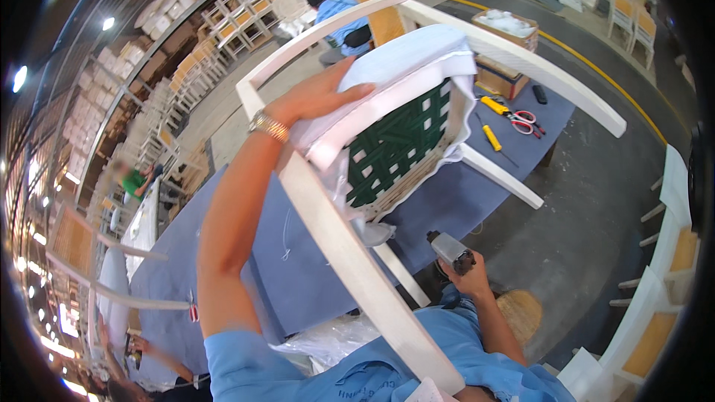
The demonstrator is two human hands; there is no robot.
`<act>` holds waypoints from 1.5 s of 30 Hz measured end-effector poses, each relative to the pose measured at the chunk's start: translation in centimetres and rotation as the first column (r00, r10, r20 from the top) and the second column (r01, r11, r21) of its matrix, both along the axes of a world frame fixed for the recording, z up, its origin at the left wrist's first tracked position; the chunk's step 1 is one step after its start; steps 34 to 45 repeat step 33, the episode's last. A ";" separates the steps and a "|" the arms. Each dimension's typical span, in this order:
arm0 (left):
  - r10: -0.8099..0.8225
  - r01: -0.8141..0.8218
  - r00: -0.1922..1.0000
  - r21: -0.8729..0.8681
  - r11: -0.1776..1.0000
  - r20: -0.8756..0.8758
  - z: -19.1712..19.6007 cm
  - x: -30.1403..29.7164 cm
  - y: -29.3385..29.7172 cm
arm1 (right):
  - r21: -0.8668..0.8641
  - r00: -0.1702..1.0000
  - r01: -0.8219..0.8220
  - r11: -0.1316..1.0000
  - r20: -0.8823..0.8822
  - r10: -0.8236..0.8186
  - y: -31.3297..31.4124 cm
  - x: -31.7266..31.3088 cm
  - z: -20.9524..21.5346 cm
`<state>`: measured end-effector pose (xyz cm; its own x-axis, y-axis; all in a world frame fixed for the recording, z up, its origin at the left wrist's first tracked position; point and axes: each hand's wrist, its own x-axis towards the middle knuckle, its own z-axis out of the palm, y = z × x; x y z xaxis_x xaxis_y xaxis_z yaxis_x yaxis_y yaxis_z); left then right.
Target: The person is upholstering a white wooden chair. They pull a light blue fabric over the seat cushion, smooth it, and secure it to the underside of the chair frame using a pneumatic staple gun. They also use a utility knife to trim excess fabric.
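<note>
Two hands share the work here. The left hand (316, 97) lies flat on the white fabric (402, 59) pulled over the seat of an upturned white chair frame (350, 253), its fingers (354, 91) spread and pressing rather than gripping. The right hand (469, 272) is low and near the body, its fingers closed round the handle of a grey staple gun (449, 249), well apart from the seat.

The chair is tipped on the blue-covered bench (298, 283), with its green webbing (391, 145) facing the camera just below the left fingers and one rail running down toward the chest. It seems to rest mainly on that rail and on the pressing palm, so if the palm eases, the frame could roll or slide off the bench edge.

The fabric is held only by flat pressure. Beyond the fingertips it wraps over the seat edge with a loose flap; a slip of the palm would let it slacken, and any fastening made then would likely lock in a wrinkle.

The gun's nose points roughly up toward the seat underside. Raised while the left fingers sit close to the seam, it could fire into a fingertip, or skid off the narrow frame edge and miss the wood.

Farther out past the left fingers, red-handled scissors (525, 120) and a yellow-handled screwdriver (491, 138) lie on the bench near a chair leg (499, 175); a swinging leg could sweep them to the floor.
</note>
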<state>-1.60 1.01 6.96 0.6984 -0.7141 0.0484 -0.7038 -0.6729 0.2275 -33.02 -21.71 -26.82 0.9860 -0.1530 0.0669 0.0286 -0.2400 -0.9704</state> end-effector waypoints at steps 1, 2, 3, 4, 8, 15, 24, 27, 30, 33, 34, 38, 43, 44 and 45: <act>0.005 -0.009 0.997 0.041 0.999 0.081 0.0 -0.6 0.7 | -0.008 1.000 0.005 1.000 -0.009 -0.006 0.0 0.0 0.1; -0.007 -0.004 0.988 0.072 0.997 0.153 -0.3 -1.4 0.7 | -0.016 1.000 0.027 1.000 -0.014 -0.027 -0.4 -0.1 0.0; -0.006 -0.018 0.973 0.102 0.995 0.230 -0.3 -2.8 1.0 | -0.022 0.999 0.033 0.999 -0.013 -0.033 -0.7 0.0 -0.1; -0.017 0.000 0.967 0.068 0.998 0.254 -0.2 -4.4 1.1 | -0.030 0.999 0.041 0.999 -0.020 -0.042 -1.0 0.0 0.0; -0.093 0.108 0.993 -0.272 0.956 0.069 -1.2 -14.4 1.2 | -0.276 0.996 0.050 0.960 -0.057 -0.069 -2.6 0.9 1.7; 0.039 0.112 0.977 -0.661 0.742 0.209 -5.2 -22.5 2.2 | -0.525 0.927 -0.375 0.764 -0.212 0.310 -3.9 7.0 -2.3; 0.179 -0.044 0.980 -0.770 0.637 0.092 -5.1 -22.0 1.8 | -0.850 0.800 -0.447 0.279 -0.240 0.551 -3.4 18.3 -11.6; 0.246 -0.118 0.969 -0.795 0.595 0.040 -4.9 -23.0 1.2 | -0.775 0.694 -0.586 0.237 -0.329 0.641 -3.5 20.6 -10.1; 0.313 -0.144 0.949 -0.839 0.525 0.033 -5.4 -23.7 1.1 | -0.451 0.320 -0.884 0.119 -0.402 0.858 -2.1 24.6 -0.2; 0.334 -0.146 0.942 -0.900 0.410 -0.001 -6.2 -23.9 0.3 | -0.093 0.043 -0.995 0.024 -0.208 0.977 -1.7 26.4 13.4; 0.334 -0.146 0.942 -0.900 0.410 -0.001 -6.2 -23.9 0.3 | -0.093 0.043 -0.995 0.024 -0.208 0.977 -1.7 26.4 13.4; 0.334 -0.146 0.942 -0.900 0.410 -0.001 -6.2 -23.9 0.3 | -0.093 0.043 -0.995 0.024 -0.208 0.977 -1.7 26.4 13.4; 0.334 -0.146 0.942 -0.900 0.410 -0.001 -6.2 -23.9 0.3 | -0.093 0.043 -0.995 0.024 -0.208 0.977 -1.7 26.4 13.4; 0.334 -0.146 0.942 -0.900 0.410 -0.001 -6.2 -23.9 0.3 | -0.093 0.043 -0.995 0.024 -0.208 0.977 -1.7 26.4 13.4; 0.334 -0.146 0.942 -0.900 0.410 -0.001 -6.2 -23.9 0.3 | -0.093 0.043 -0.995 0.024 -0.208 0.977 -1.7 26.4 13.4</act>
